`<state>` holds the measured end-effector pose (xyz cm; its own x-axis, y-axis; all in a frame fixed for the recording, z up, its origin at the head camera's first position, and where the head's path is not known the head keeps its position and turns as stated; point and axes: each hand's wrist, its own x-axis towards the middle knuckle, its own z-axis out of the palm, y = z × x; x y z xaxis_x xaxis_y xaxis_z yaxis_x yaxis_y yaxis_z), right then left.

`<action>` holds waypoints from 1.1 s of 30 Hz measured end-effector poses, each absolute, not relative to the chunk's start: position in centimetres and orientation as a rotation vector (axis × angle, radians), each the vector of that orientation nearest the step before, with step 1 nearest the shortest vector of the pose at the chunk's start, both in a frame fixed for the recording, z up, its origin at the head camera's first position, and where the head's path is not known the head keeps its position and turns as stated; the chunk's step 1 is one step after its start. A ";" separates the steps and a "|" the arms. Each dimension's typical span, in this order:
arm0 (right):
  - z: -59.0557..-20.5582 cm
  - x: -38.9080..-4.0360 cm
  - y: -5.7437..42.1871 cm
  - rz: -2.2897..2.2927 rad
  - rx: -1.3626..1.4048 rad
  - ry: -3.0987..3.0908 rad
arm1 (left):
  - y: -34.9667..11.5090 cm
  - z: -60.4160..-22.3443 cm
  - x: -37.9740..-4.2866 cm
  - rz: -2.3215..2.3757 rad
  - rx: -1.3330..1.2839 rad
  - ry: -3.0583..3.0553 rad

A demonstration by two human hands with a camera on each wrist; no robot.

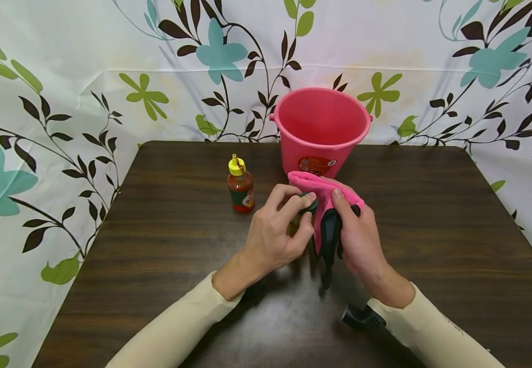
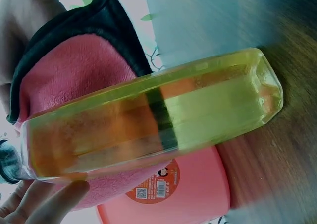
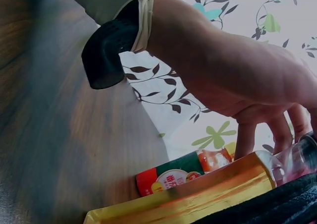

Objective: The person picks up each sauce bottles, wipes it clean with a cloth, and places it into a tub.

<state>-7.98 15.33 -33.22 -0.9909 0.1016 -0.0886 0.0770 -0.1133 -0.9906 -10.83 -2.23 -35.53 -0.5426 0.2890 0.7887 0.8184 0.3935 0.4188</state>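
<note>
A clear bottle of yellow liquid (image 2: 213, 105) is held by its dark green cap (image 1: 312, 206) in my left hand (image 1: 270, 232), fingers and thumb pinched round the top. In the left wrist view its square body slants across the frame, over the tabletop. My right hand (image 1: 362, 237) grips a folded pink cloth with black trim (image 1: 321, 189), thumb on top, right beside the bottle. Part of the cloth hangs down with its black edge lowest. From the right wrist, the left hand (image 3: 237, 70) shows above the bottle's neck. Most of the bottle is hidden in the head view.
A pink bucket (image 1: 289, 145) stands at the back of the dark wooden table (image 1: 178, 214), just beyond the hands. Left of them is a red sauce bottle with a yellow cap (image 1: 241, 186). A patterned curtain (image 1: 109, 97) hangs behind the table.
</note>
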 end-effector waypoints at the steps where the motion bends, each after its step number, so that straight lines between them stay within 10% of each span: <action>1: -33.3 -8.0 15.4 2.326 -0.213 -2.075 | -2.2 -35.5 -10.8 -1.097 -0.940 -2.036; 33: -33.3 -7.9 14.9 2.423 0.104 -1.957 | -3.1 -34.3 -11.1 -1.139 -0.972 -2.045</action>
<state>-7.92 14.86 -33.35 -0.9975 -0.0221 0.0674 -0.0613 -0.2113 -0.9755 -11.10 -3.14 -34.31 -0.5536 0.3076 0.7739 0.8199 0.3644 0.4417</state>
